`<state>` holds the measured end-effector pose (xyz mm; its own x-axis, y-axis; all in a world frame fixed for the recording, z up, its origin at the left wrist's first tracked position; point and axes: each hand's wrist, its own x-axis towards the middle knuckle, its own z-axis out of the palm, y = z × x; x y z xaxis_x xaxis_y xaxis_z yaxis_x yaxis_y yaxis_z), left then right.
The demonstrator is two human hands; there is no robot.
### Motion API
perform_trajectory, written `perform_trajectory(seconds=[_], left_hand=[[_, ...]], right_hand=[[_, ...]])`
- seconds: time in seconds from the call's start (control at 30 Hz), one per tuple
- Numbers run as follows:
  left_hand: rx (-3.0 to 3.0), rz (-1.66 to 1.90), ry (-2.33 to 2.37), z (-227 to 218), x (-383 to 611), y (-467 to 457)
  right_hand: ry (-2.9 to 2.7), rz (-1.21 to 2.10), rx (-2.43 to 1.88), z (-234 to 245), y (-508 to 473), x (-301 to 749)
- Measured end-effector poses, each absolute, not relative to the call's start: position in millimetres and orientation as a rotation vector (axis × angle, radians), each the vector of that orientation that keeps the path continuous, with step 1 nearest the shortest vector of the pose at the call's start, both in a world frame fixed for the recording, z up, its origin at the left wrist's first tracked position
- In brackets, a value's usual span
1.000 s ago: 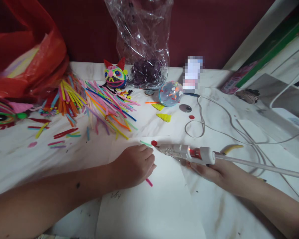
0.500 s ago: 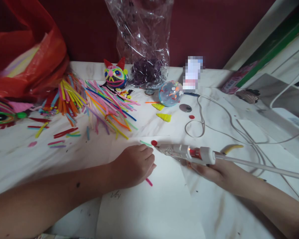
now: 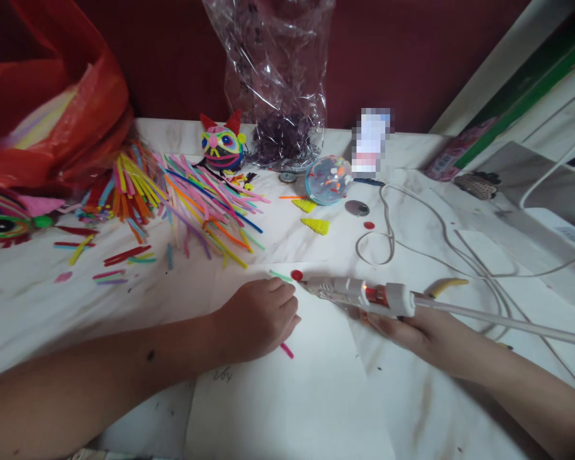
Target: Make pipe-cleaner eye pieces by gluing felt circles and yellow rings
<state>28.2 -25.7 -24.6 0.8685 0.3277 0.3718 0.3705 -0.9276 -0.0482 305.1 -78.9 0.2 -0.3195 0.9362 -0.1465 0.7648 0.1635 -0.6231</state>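
A white hot glue gun (image 3: 359, 295) is gripped in my right hand (image 3: 405, 326), its lit red window facing up and a long clear glue stick (image 3: 498, 322) running out of its back. Its nozzle points left, at or very near a small red disc (image 3: 296, 275). Just left of the nozzle, my left hand (image 3: 259, 318) is closed, fingers curled down over a sheet of white paper (image 3: 287, 409); what the fingertips hold is hidden. Beyond the knuckles shows a short green fuzzy strip (image 3: 280, 276). A pink fuzzy strip (image 3: 286, 351) sticks out below the fingers.
Loose pipe cleaners (image 3: 206, 198) heap at the left back, by a red plastic bag (image 3: 100, 128). A decorated animal head (image 3: 222, 144), a clear bag (image 3: 287, 96), a round tub (image 3: 328, 180) and yellow felt pieces (image 3: 315, 225) stand behind. A white cord (image 3: 388, 223) loops at right.
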Motion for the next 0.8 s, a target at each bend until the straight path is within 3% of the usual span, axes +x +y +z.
perform_trajectory(seconds=[0.8], left_hand=[[-2.916,-0.557,-0.543,-27,27,-25]], right_hand=[[-2.091,1.048,-1.611,9,-77,303]])
